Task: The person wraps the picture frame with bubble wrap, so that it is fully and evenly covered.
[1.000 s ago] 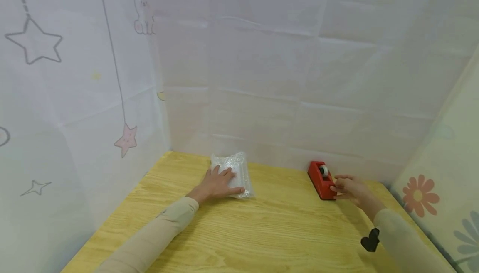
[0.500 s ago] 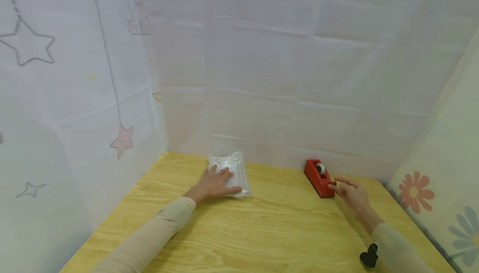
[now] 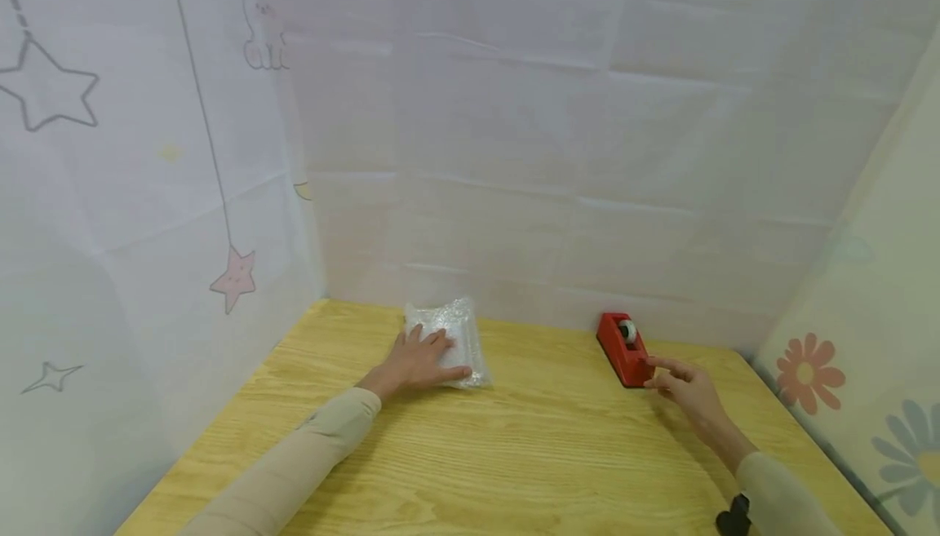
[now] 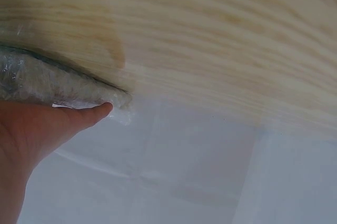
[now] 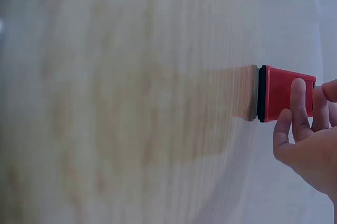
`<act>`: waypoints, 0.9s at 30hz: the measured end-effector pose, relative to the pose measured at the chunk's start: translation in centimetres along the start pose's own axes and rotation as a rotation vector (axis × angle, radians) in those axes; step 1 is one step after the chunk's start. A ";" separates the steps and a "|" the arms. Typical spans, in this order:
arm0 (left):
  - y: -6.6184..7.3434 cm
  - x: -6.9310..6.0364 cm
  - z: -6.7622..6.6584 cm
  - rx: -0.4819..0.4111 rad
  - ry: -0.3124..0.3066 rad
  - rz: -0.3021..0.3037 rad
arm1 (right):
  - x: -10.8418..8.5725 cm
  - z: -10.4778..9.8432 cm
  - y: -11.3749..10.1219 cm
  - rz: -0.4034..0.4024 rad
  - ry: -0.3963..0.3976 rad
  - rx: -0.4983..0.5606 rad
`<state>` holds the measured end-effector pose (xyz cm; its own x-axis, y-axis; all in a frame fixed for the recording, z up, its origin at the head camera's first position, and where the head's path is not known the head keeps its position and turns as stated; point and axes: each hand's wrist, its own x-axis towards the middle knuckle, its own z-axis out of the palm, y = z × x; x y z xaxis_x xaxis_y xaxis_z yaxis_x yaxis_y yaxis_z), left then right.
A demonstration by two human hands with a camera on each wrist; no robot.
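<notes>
A flat packet of clear bubble wrap (image 3: 476, 356) lies near the back of the wooden table, left of centre. My left hand (image 3: 417, 363) rests on it with fingers spread and straight. In the left wrist view, the thumb (image 4: 92, 116) lies along the wrap's edge. Farther right stands a red tape dispenser (image 3: 622, 356) with a small roll of clear tape (image 3: 628, 331). At its front end, my right hand (image 3: 690, 393) pinches the tape's end between thumb and index finger; the end itself is hidden. In the right wrist view, other fingers touch the dispenser's red front (image 5: 279, 92).
The yellow wood-grain table (image 3: 470, 454) reaches to a pale hanging sheet (image 3: 470, 152) behind it. Printed sheets also close off the left and right sides. A small black object (image 3: 734, 516) shows at the right sleeve.
My right hand has turned and dropped slightly at the dispenser's front, its fingers closing together. The left hand stays on the bubble wrap. The head view has shifted a little to the right.
</notes>
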<state>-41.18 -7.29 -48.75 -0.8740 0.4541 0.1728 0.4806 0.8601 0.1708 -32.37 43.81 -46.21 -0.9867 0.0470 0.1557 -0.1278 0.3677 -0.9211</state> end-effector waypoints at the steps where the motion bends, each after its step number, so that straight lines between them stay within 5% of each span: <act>1: 0.0 0.0 0.0 0.003 -0.003 -0.001 | -0.1 0.0 0.0 -0.006 0.009 -0.035; 12: -0.2 0.1 0.4 -0.011 -0.002 -0.005 | -0.9 -0.1 -0.1 0.025 0.010 -0.206; 27: -0.3 0.1 0.4 0.004 0.007 0.021 | -0.2 -0.4 1.1 0.104 -0.006 -0.149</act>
<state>-41.47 -7.39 -49.19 -0.8634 0.4701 0.1834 0.4983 0.8515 0.1633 -32.30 44.56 -47.07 -0.9944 0.0869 0.0595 -0.0088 0.4945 -0.8692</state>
